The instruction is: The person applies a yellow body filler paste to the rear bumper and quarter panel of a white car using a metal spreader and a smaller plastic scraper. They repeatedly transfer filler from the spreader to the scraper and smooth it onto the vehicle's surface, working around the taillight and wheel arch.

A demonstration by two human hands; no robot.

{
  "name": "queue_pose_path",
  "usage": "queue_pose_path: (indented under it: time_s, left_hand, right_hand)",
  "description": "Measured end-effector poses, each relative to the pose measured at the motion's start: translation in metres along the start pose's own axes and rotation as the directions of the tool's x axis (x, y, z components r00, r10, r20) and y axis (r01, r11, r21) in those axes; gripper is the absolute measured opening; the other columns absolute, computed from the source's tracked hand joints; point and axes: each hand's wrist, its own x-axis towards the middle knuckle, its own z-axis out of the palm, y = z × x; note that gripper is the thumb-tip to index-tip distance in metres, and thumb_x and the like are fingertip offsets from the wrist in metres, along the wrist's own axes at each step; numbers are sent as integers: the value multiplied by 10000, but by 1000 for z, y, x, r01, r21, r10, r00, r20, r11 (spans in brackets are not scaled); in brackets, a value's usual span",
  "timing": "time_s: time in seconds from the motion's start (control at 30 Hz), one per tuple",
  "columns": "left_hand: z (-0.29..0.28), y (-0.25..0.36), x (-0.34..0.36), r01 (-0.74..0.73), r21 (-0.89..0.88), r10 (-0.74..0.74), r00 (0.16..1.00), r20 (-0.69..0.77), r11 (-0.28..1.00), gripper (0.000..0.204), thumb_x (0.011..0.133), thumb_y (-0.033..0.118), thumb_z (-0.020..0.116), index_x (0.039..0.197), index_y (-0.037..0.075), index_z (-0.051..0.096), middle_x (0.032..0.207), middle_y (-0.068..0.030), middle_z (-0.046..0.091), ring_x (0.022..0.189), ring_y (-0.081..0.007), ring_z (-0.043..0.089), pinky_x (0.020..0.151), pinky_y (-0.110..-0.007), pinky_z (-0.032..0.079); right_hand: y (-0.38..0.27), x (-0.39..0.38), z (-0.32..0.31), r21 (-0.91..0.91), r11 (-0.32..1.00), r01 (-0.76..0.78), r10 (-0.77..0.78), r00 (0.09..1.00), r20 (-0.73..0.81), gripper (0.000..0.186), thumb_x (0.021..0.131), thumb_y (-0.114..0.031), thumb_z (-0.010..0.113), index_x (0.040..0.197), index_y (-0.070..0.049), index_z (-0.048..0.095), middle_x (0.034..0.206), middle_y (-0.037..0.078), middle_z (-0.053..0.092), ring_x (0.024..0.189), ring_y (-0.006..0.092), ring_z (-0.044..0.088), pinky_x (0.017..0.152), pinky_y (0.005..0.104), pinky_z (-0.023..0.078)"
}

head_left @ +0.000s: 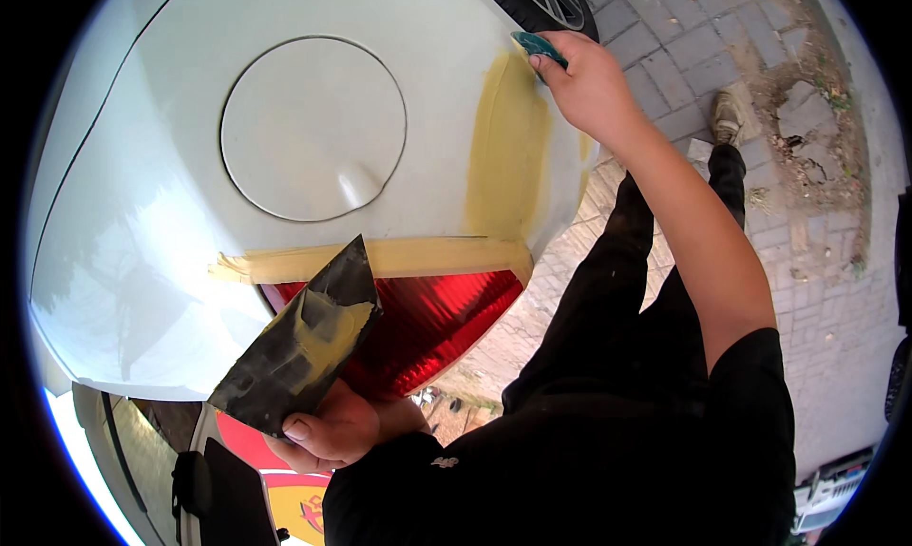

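My right hand (591,82) pinches a small green spreader (538,46) against the white car panel (439,118). Its edge rests at the upper end of a long patch of yellow filler (506,147), close to the wheel. Lower down, my left hand (334,426) grips the corner of a dark, flat mixing board (275,370), thumb on top. A smear of yellow filler (331,335) lies on that tilted board. Behind it is the red tail light (446,313), partly hidden. Cream masking tape (404,257) runs along the light's upper edge, and the patch reaches down to it.
A round fuel flap (313,128) sits closed in the panel, left of the filler. The car's wheel (546,2) is at the top. Brick paving (679,47) lies to the right, with broken slabs (807,114) by a kerb. Another vehicle (142,451) shows at lower left.
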Motion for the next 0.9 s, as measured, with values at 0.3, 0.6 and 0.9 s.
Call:
queue_pose_path:
  time_s: [0.3, 0.6, 0.9]
  left_hand:
    - [-13, -2, -7, 7, 94, -8, 1000, 11, 995, 304, 1019, 78, 417, 1259, -84, 510, 1265, -274, 513, 1027, -432, 638, 872, -445, 588]
    - [-11, -6, 1, -393, 543, 319, 919, 230, 742, 329, 1041, 99, 390, 1329, -45, 456, 1226, -298, 517, 1011, -393, 659, 831, -403, 614]
    - [-28, -7, -16, 93, 120, -88, 995, -50, 988, 351, 1018, 141, 420, 1245, -109, 517, 1188, -316, 551, 982, -382, 672, 829, -416, 602]
  right_hand:
    - [-16, -8, 7, 48, 999, -18, 20, 999, -43, 261, 895, -160, 638, 1105, -9, 676, 990, 183, 663, 889, 349, 645, 799, 398, 508]
    - [-25, -20, 9, 46, 988, 148, -150, 988, 40, 211, 894, -136, 628, 1047, -1, 679, 990, 140, 660, 947, 327, 620, 813, 388, 500]
    - [-67, -85, 9, 169, 966, 195, -210, 975, 74, 225, 824, -31, 683, 1048, -12, 659, 990, 112, 648, 927, 315, 606, 806, 382, 507]
